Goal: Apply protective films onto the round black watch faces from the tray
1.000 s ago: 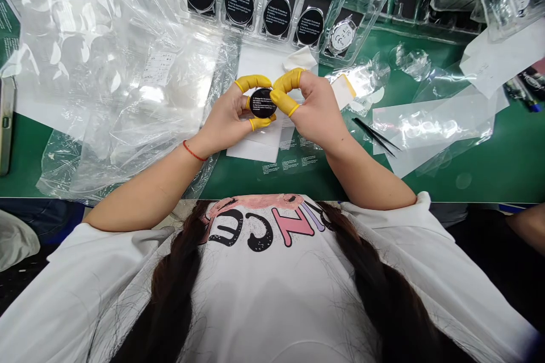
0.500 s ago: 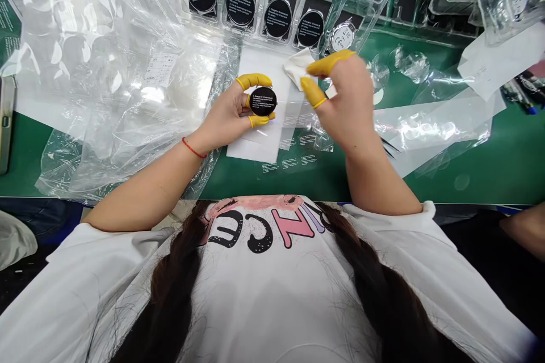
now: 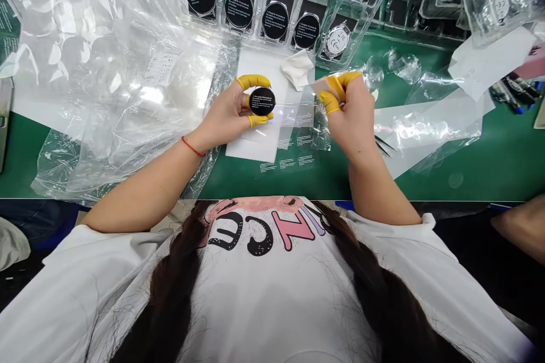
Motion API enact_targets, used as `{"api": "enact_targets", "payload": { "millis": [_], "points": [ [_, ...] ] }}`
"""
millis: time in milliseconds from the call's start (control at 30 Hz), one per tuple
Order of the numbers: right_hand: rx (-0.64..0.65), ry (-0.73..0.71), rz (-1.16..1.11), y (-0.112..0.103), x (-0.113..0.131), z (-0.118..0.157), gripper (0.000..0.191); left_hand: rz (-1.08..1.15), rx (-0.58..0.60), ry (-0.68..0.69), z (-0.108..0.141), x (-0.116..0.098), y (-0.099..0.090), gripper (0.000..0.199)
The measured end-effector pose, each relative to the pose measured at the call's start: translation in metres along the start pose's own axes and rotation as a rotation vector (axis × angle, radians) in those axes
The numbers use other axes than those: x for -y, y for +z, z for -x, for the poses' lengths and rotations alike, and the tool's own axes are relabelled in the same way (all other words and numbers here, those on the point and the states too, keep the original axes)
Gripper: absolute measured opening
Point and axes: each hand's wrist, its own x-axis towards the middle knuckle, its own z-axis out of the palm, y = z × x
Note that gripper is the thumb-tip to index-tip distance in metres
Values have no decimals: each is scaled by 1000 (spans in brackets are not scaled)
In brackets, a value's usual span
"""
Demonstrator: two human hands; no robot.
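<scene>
Left hand [image 3: 225,116], centre-left, grips black round watch [image 3: 261,101] at rim between yellow finger cots [image 3: 254,81], printed face up. Clear film sheet [image 3: 298,116] centre, white cloth [image 3: 297,68] above. Right hand [image 3: 351,116], narrow pinch, apparently on film corner. Risks: film slipping from smooth cots; loosened rim grip dropping watch, scuffing face.
</scene>
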Motion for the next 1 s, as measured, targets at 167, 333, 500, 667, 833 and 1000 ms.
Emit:
{"api": "enact_targets", "payload": {
  "millis": [167,333,500,667,833,1000],
  "points": [
    [69,-295,-117,28,53,10,34,-41,-12,14,0,2,0,67],
    [-1,-382,-73,47,67,13,34,-30,-24,27,1,2,1,65],
    [-48,-337,-64,42,71,21,28,-31,-55,27,5,2,3,61],
    [-41,-316,-8,42,75,27,25,-20,-32,-2,5,-2,4,63],
    [32,-270,-12,45,74,21,23,-49,-43,-10,6,-4,3,61],
    [-13,-308,-6,53,66,10,23,-19,-23,13,5,0,2,61]
  ]
}}
